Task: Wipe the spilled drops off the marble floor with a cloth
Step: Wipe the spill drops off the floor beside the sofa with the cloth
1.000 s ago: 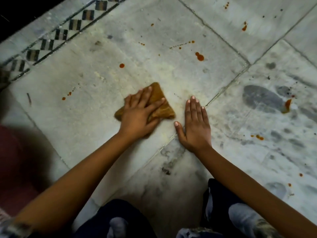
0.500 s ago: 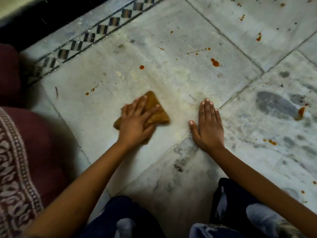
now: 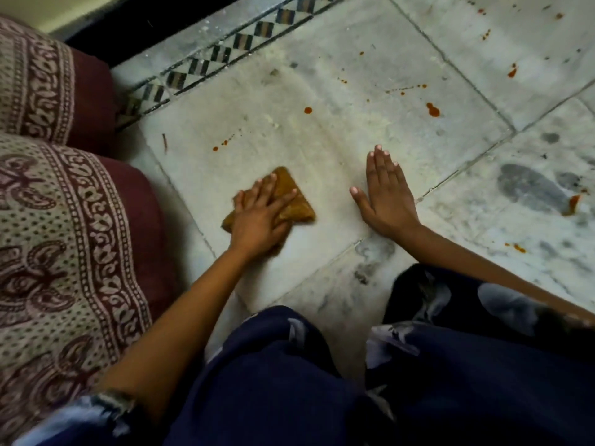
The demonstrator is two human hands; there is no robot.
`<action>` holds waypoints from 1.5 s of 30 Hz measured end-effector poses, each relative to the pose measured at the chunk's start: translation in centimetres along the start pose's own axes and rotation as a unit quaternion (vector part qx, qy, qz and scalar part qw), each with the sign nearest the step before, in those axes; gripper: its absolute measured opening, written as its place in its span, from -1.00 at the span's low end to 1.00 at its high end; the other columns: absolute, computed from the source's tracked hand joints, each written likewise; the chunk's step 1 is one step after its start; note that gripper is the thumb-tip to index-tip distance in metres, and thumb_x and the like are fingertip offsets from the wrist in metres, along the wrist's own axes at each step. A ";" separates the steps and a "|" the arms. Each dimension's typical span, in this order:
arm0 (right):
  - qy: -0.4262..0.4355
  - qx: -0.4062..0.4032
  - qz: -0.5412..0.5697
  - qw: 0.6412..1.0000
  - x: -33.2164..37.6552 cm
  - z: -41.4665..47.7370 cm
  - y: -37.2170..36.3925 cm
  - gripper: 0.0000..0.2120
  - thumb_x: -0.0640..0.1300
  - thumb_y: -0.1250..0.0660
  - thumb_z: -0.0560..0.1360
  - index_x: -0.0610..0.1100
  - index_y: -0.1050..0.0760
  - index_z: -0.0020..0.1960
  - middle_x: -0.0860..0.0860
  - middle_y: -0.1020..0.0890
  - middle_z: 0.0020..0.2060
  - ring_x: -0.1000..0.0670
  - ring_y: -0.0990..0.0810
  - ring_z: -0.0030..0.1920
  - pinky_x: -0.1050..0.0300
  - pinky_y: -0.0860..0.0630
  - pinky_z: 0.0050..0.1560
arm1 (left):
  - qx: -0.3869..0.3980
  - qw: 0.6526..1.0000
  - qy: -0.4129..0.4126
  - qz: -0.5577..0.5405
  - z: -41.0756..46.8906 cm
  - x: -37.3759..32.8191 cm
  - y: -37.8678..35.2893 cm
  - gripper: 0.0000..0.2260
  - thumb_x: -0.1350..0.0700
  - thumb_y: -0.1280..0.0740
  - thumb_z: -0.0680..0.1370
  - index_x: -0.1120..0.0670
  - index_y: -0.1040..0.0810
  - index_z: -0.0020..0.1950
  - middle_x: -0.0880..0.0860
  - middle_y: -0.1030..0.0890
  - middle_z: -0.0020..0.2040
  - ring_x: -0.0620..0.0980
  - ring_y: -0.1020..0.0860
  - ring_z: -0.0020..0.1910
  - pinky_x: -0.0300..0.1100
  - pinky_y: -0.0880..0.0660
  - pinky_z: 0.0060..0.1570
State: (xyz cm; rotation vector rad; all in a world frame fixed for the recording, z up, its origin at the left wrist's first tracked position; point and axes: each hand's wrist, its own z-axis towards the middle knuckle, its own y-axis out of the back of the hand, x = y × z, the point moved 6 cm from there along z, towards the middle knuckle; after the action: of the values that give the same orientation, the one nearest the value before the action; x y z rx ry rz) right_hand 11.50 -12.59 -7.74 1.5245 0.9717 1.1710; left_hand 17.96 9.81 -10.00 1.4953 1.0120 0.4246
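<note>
Covering most of the view: the marble floor (image 3: 370, 149), pale slabs with grey veining and thin dark joints.
Left side: patterned cushions (image 3: 58, 220), maroon and cream, one nearer and one farther, lying against the floor's left edge.
Near edge: the person's dark blue clothing (image 3: 289, 381) with pale patches, knees on either side of a bare strip of marble.
Far left: a checkered inlay border (image 3: 225, 49) runs diagonally beside a dark band.
Right hand (image 3: 386, 194): flat on the marble, palm down, fingers straight and close together, thumb spread out to the left, holding nothing.
Left hand (image 3: 260, 214): pressed palm down on the cloth, fingers spread across its top.
Cloth (image 3: 296, 204): brown, folded into a rough triangle, lying on the pale slab left of the right hand and well apart from it.
Drops (image 3: 433, 110): orange-red spots scattered on the marble, several beyond the cloth, more far right and at the right edge.
</note>
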 end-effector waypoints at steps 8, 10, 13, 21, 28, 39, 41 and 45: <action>0.007 0.027 0.027 0.999 2.6 3.8 -3.5 -0.28 0.20 0.17 0.54 -0.27 0.11 0.52 -0.19 0.04 0.52 -0.11 0.10 0.52 0.09 0.22 0.47 | -0.023 0.989 0.146 -0.030 6.4 2.6 2.2 -0.51 -0.16 -0.15 0.53 -0.21 -0.22 0.46 0.04 0.05 0.57 0.16 0.06 0.53 0.26 0.08 0.41; -0.008 0.027 0.032 0.999 2.8 3.4 -4.5 -0.28 0.19 0.13 0.54 -0.27 0.08 0.52 -0.20 0.00 0.52 -0.11 0.06 0.52 0.09 0.20 0.48 | -0.028 0.996 0.078 -0.017 3.6 0.9 1.0 -0.47 -0.19 -0.09 0.48 -0.21 -0.21 0.47 0.06 0.00 0.57 0.19 0.02 0.52 0.23 0.07 0.42; -0.007 0.008 0.026 1.000 2.7 3.8 -4.7 -0.31 0.14 0.04 0.55 -0.28 0.04 0.52 -0.20 -0.04 0.51 -0.12 0.01 0.52 0.07 0.14 0.48 | -0.067 0.996 0.064 -0.014 -0.7 3.1 0.5 -0.45 -0.21 -0.08 0.46 -0.18 -0.24 0.46 0.08 -0.12 0.54 0.21 -0.10 0.50 0.22 0.00 0.39; 0.000 -0.019 0.023 1.000 2.7 3.8 -4.8 -0.31 0.14 0.03 0.55 -0.29 0.02 0.51 -0.21 -0.06 0.51 -0.12 -0.01 0.51 0.06 0.10 0.49 | -0.112 0.949 0.291 -0.042 8.6 10.8 4.9 -0.52 -0.17 -0.16 0.55 -0.18 -0.24 0.46 0.06 -0.02 0.57 0.18 0.00 0.52 0.20 0.05 0.43; 0.002 -0.039 0.022 0.999 2.6 3.9 -4.7 -0.31 0.12 -0.01 0.55 -0.30 0.00 0.51 -0.22 -0.09 0.50 -0.13 -0.04 0.51 0.06 0.08 0.49 | -0.092 0.992 0.091 -0.004 4.0 6.0 2.0 -0.44 -0.24 -0.06 0.47 -0.18 -0.22 0.47 0.06 -0.10 0.55 0.17 -0.06 0.52 0.20 0.02 0.42; 0.005 -0.045 0.015 0.999 2.7 4.0 -4.8 -0.31 0.13 0.01 0.54 -0.28 0.01 0.51 -0.20 -0.07 0.51 -0.12 -0.01 0.51 0.04 0.06 0.49 | -0.110 0.974 0.197 -0.032 12.6 8.6 4.4 -0.49 -0.21 -0.14 0.50 -0.21 -0.23 0.46 0.05 -0.01 0.57 0.19 0.03 0.52 0.26 0.10 0.42; 0.005 -0.046 0.016 0.999 2.7 4.0 -4.7 -0.31 0.13 0.00 0.53 -0.28 -0.01 0.51 -0.21 -0.08 0.50 -0.12 -0.02 0.51 0.04 0.06 0.49 | -0.093 0.990 0.108 -0.012 9.9 6.0 3.0 -0.46 -0.23 -0.12 0.48 -0.22 -0.20 0.47 0.05 -0.02 0.56 0.19 0.01 0.52 0.24 0.08 0.42; 0.006 -0.049 0.025 0.998 2.7 4.0 -4.7 -0.31 0.12 -0.03 0.53 -0.30 -0.03 0.50 -0.22 -0.10 0.50 -0.13 -0.04 0.51 0.05 0.07 0.49 | -0.063 0.997 0.018 0.046 4.2 8.1 3.1 -0.44 -0.24 -0.07 0.46 -0.16 -0.24 0.46 0.10 -0.16 0.53 0.23 -0.17 0.48 0.21 -0.09 0.38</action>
State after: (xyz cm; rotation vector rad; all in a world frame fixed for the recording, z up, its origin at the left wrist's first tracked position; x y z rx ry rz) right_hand 15.81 -9.78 -12.07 1.4723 0.8748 1.2456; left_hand 26.71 13.91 -10.39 1.4286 0.9287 0.5730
